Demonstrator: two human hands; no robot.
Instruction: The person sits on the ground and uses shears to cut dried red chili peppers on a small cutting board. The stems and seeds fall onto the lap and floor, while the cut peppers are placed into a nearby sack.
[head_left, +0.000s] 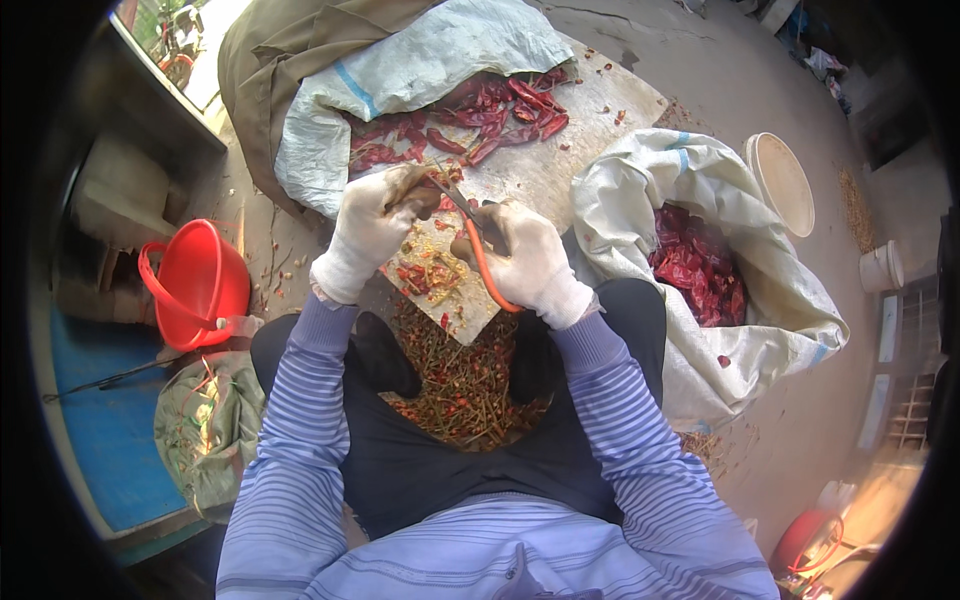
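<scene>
In white work gloves with dark fingers, both hands meet over a pale board (600, 112). My left hand (386, 217) pinches what looks like a dried red chili (444, 177) by its stem end. My right hand (517, 255) grips scissors (484, 262) with orange handles, their blades pointing at the chili beside my left fingertips. Dried red chilies (517, 112) spill from a woven sack (450, 49) onto the board. Yellow seeds and chili scraps (431, 270) lie below my hands. Cut stems (457, 375) cover the ground between the legs.
An open white woven sack (622, 180) holding dried red chilies (697, 262) stands at the right, beside a white bucket (784, 184). To the left are a red bucket (202, 285) and a greenish bag (217, 427). Brown cloth (259, 97) drapes over the far sack.
</scene>
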